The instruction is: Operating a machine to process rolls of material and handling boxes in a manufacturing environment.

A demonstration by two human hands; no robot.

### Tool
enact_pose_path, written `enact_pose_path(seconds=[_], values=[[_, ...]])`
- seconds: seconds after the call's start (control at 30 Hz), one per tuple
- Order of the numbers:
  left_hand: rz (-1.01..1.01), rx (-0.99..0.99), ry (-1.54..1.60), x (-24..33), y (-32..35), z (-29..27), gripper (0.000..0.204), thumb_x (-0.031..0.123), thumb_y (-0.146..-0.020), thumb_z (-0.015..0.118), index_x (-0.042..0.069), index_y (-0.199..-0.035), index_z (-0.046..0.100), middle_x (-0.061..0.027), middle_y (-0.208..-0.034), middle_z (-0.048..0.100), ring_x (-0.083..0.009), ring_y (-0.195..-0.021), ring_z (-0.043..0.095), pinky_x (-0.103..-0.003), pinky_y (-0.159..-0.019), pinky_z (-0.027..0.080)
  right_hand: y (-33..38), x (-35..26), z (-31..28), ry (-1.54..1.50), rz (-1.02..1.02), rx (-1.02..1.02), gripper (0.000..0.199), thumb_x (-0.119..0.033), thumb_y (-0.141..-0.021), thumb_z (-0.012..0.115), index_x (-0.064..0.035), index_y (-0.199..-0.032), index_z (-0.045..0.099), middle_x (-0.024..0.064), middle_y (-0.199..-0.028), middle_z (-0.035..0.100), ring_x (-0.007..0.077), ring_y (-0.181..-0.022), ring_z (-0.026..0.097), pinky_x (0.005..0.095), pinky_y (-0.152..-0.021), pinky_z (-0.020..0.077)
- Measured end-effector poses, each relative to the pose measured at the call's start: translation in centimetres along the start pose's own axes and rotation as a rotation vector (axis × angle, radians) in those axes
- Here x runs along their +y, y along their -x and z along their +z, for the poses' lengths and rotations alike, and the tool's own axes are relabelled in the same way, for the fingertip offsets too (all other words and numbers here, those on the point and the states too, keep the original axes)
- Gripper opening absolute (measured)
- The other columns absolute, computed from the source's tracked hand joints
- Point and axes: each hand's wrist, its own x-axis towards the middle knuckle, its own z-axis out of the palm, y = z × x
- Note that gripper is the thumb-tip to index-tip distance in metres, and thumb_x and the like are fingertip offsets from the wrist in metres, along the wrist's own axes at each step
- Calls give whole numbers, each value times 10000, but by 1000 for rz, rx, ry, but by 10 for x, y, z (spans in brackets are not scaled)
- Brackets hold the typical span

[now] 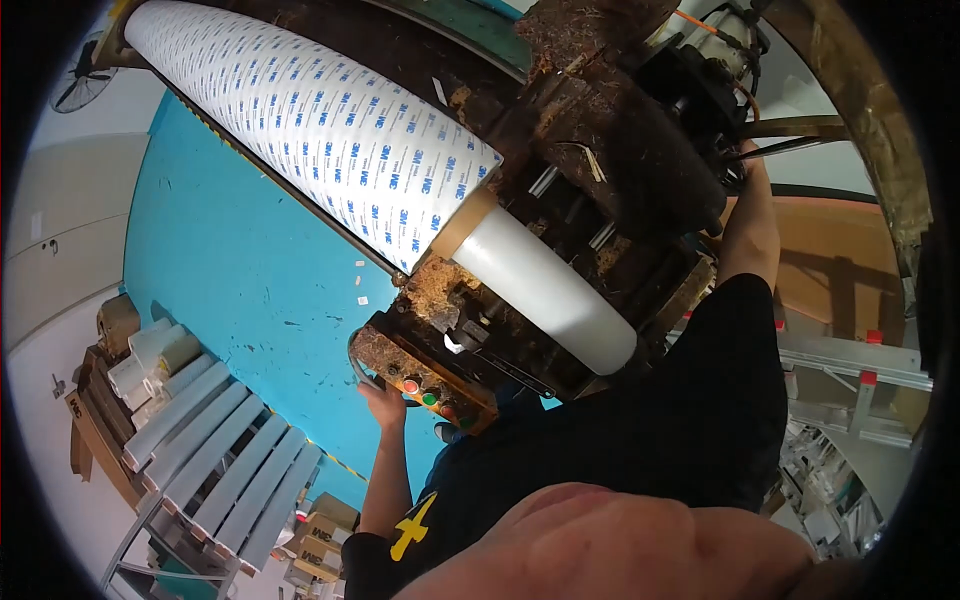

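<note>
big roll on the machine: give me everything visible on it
The big roll is a long cylinder wound with white liner printed all over in a repeating small blue pattern. It lies mounted across the rusty, grimy machine, running from the upper left toward the centre. At its near end a tan cardboard core ring shows, and past it a smooth, plain white length of shaft or core sticks out. Its wrap looks tight and unwrinkled. Neither hand touches it; the left hand is at the control box below.
</note>
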Motion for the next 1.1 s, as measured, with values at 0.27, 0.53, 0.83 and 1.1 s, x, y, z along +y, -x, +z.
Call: enact_pose_path(seconds=[0.27,0.53,0.83,1.1], values=[[-53,-85,33,-6,-9,-10,470,265,-847,610,-24,-1099,338,-272,-979,549,-443,-885,557,-462,-747,442,-2,2,1,21,-55,15,516,-300,-874,603,-83,-1305,420,119,-1166,552,203,-933,600,318,-764,510],[799,288,265,212,-42,-114,339,104,-838,607,-55,-1115,494,-196,-1141,513,-304,-1071,495,-381,-937,374,-2,0,-2,51,-111,27,520,-295,-873,606,-83,-1308,417,120,-1166,552,204,-936,600,317,-766,509],[1238,169,104,368,-28,-102,332,214,-775,691,60,-1053,598,-192,-1213,496,-402,-1173,416,-476,-964,340,-9,7,9,67,-186,46,525,-289,-871,610,-82,-1311,413,121,-1166,552,204,-939,599,316,-768,509],[1264,168,68,359,-36,-96,359,286,-789,671,69,-1065,598,-206,-1236,462,-419,-1154,417,-480,-967,326,-14,14,14,84,-239,40,529,-284,-870,613,-81,-1313,409,122,-1166,551,204,-941,598,315,-769,508]])
